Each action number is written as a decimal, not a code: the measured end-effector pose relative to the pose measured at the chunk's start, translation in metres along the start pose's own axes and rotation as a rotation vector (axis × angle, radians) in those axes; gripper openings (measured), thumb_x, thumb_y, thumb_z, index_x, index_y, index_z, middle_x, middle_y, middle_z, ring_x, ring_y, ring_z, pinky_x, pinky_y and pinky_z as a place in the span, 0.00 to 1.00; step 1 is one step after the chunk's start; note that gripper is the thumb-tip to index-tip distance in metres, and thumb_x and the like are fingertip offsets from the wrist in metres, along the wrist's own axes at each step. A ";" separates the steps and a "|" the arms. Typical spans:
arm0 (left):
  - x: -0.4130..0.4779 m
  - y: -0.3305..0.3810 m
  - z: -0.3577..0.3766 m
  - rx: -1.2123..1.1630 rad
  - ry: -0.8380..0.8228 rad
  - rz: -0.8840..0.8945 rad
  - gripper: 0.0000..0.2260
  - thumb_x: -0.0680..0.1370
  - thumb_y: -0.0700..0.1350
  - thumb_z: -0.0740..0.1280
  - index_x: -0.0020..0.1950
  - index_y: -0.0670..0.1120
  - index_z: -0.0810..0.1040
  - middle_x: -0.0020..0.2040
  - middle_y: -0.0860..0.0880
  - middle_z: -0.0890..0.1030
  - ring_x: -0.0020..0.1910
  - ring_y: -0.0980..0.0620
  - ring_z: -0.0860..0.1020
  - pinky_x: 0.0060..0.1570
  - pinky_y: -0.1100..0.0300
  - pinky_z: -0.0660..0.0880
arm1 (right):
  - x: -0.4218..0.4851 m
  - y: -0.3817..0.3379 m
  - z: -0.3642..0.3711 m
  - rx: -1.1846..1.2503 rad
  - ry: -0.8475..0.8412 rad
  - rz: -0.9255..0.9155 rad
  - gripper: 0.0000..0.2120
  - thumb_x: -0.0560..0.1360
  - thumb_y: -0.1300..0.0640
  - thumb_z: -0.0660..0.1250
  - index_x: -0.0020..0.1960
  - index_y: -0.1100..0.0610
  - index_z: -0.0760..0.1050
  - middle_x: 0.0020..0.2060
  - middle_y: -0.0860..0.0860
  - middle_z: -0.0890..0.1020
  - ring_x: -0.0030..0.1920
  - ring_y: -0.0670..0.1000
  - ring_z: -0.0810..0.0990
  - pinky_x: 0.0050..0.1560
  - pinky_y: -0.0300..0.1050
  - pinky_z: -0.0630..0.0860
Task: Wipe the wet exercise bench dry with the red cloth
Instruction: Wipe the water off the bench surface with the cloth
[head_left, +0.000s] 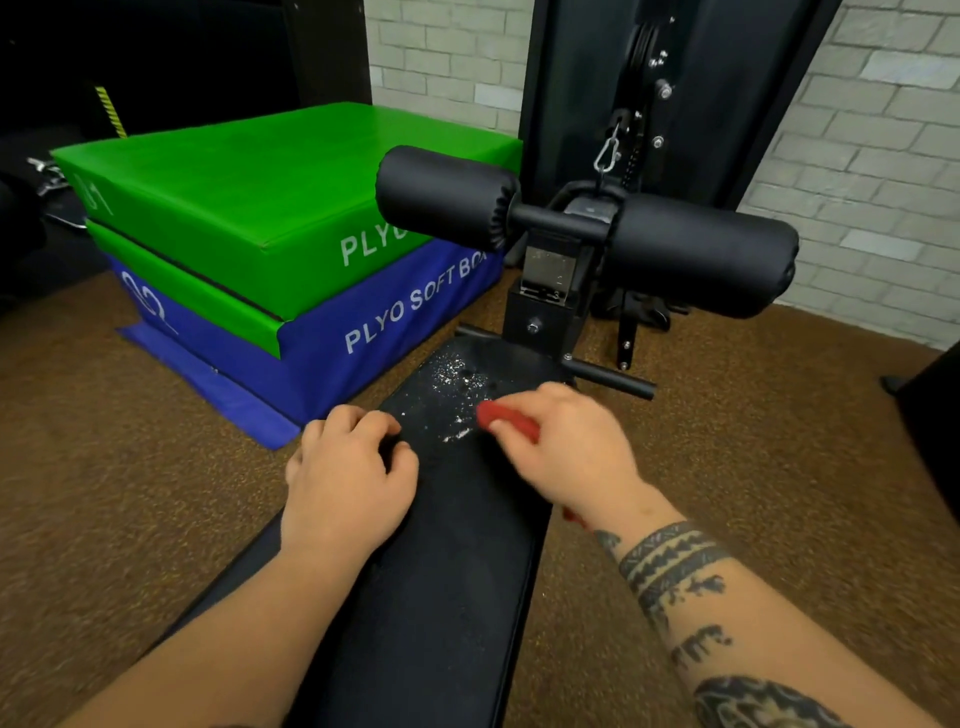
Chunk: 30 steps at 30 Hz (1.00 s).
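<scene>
The exercise bench (452, 571) is a long black pad. Its long axis runs from about 7 o'clock near the camera up to about 1 o'clock, where it narrows and points at the foot-roller post. Water droplets (449, 376) speckle the far end of the pad; the near stretch looks dull and unspotted.

The red cloth (506, 422) is bunched on the pad at the droplets' 5 o'clock edge. The right hand (566, 447), blurred, clasps it with fingers curled over it, and a scrap of red pokes out under the wrist. The left hand (348, 478) rests on the pad's left edge, at 9 o'clock from the cloth, its fingers clenched with nothing visible in them.

Beyond the wet patch, at 12 o'clock, a black crossbar (608, 374) sits at the bench's end below two black foam rollers (701, 254) on a post. Behind them rises a dark machine column (649, 78) with a steel carabiner (608, 153). At 10 o'clock, a green plyo box (249, 176) sits on a blue one (363, 332), its corner flap close beside the bench near the left hand. Brown flooring (130, 441) lies on both sides, and a pale brick wall (857, 156) stands at 2 o'clock.
</scene>
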<state>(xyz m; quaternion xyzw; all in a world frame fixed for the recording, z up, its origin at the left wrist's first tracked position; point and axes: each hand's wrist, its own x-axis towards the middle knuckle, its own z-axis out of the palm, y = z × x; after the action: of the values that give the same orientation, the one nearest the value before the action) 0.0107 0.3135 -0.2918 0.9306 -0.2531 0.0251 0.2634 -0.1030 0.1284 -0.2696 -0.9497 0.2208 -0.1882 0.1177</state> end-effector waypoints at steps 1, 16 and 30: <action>0.000 0.001 0.000 0.009 0.003 -0.001 0.12 0.77 0.56 0.62 0.58 0.56 0.77 0.58 0.55 0.73 0.59 0.49 0.69 0.59 0.43 0.71 | -0.002 -0.011 0.003 0.015 -0.049 -0.058 0.16 0.76 0.38 0.63 0.61 0.40 0.79 0.46 0.45 0.78 0.47 0.51 0.81 0.48 0.48 0.79; 0.000 -0.001 0.004 0.039 0.008 0.021 0.13 0.77 0.57 0.61 0.58 0.57 0.78 0.59 0.55 0.73 0.60 0.49 0.67 0.64 0.42 0.69 | 0.015 0.092 0.003 0.068 0.139 0.523 0.16 0.78 0.44 0.63 0.60 0.48 0.81 0.48 0.52 0.83 0.45 0.53 0.81 0.47 0.47 0.80; 0.002 -0.005 0.004 0.016 -0.010 0.021 0.13 0.77 0.57 0.62 0.59 0.57 0.78 0.59 0.55 0.73 0.60 0.49 0.67 0.63 0.42 0.70 | 0.045 0.039 0.019 0.055 0.067 0.304 0.14 0.76 0.44 0.67 0.59 0.45 0.82 0.51 0.50 0.79 0.54 0.54 0.80 0.53 0.47 0.77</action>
<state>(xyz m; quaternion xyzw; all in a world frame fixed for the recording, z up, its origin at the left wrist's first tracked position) 0.0141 0.3140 -0.2970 0.9300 -0.2641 0.0254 0.2544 -0.0723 0.0765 -0.2854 -0.8949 0.3609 -0.2057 0.1632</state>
